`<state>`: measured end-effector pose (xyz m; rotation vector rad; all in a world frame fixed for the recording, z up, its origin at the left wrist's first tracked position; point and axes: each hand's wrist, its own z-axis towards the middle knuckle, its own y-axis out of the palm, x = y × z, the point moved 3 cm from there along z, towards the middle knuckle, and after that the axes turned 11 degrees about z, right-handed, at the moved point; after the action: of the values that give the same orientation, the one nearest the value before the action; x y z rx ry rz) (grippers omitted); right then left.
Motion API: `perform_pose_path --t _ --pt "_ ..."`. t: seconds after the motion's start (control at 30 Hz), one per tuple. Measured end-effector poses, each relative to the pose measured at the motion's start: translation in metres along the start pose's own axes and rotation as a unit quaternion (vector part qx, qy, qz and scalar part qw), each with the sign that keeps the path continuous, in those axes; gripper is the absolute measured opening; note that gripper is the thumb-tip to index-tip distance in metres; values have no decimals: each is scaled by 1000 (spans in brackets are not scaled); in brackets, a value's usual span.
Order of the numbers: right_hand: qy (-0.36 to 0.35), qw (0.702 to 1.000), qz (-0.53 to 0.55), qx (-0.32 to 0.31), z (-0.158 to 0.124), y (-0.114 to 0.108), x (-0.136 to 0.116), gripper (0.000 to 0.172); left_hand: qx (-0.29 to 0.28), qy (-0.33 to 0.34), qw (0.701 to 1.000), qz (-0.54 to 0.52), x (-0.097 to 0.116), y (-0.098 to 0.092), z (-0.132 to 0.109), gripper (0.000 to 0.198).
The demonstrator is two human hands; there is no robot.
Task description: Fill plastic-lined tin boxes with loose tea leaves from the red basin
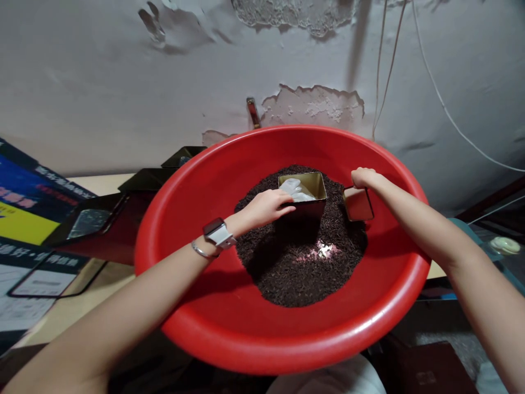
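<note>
A wide red plastic basin [197, 348] holds a heap of dark, loose tea leaves [295, 282]. Upright on the heap stands a rectangular tin [315, 189] with a gold-coloured inside, and a crumpled clear plastic bag [296, 189] lines its left part. My left hand [268, 209], with a watch and a bangle at the wrist, grips the tin's near left rim and touches the bag's edge. Farther right, my right hand [362, 178] is closed on the top edge of a small rectangular tin lid [358, 204], tilted down against the leaves. Its fingertips are partly hidden.
More dark tins, one an open tin [112, 227] with plastic inside, lie left of the basin on a pale table [102, 183]. A printed box [36, 202] stands at far left. Behind is a peeling wall [123, 98] with hanging cords [388, 82].
</note>
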<state>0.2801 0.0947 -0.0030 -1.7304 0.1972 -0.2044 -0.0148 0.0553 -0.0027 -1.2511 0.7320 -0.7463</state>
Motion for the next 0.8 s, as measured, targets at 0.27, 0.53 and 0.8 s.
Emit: perform_pose_path --t 0.27,0.53,0.8 --pt "-67 993 7 98 -15 -17 -27 32 200 -110 974 -10 -3 -15 -1 30" --pt "-363 891 148 229 -73 -24 -102 26 119 -143 981 -48 -12 -3 3 36" --pt "-450 836 261 172 -74 3 -114 27 186 -128 962 -156 -11 -20 4 32"
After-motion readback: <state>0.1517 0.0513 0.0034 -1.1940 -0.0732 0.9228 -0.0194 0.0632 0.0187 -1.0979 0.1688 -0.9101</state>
